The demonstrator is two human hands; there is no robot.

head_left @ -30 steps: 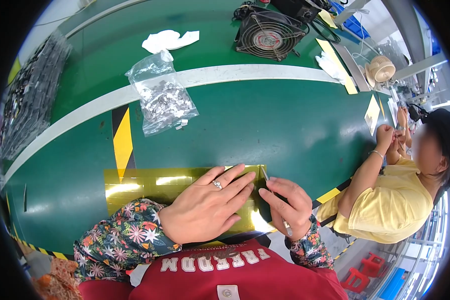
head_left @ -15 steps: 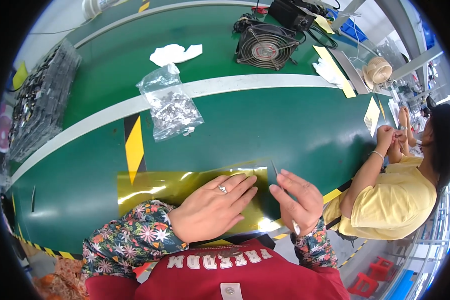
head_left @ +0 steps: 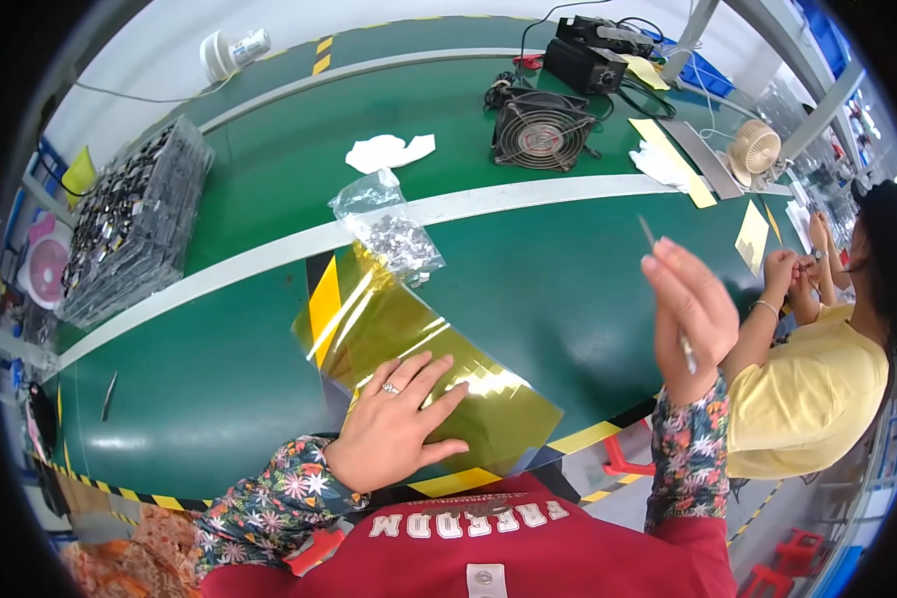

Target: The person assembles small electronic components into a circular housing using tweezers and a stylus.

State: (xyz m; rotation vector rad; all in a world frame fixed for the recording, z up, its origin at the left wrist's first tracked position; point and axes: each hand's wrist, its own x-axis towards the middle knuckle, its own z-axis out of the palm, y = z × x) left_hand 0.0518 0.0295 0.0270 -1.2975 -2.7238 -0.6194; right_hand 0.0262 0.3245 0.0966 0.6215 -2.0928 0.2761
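Note:
A transparent yellow film sheet [head_left: 488, 389] lies slantwise on the green table in front of me. My left hand [head_left: 394, 414] rests flat on its near left part, fingers spread. The sheet's far corner reaches a clear plastic bag [head_left: 399, 239] of small silvery parts and seems to touch or overlap it. Raised to the right of the sheet, my right hand [head_left: 693, 309] is closed on a slim pointed tool [head_left: 647, 230]. Its thin metal tip points up and away, and a pale end shows below the fingers. Its exact kind is unclear.
Clear trays of dark parts [head_left: 135, 224] are stacked at the left. Thin tweezers-like metal [head_left: 109, 396] lies nearby. Across the white strip [head_left: 528, 191] are white paper [head_left: 389, 152] and a black fan [head_left: 541, 135]. A person in yellow [head_left: 807, 399] works close on my right.
The yellow sheet has turned, its left end swinging away from me toward the bag. My left hand has moved slightly left with fingers wider apart. My right hand has lifted away with the tool.

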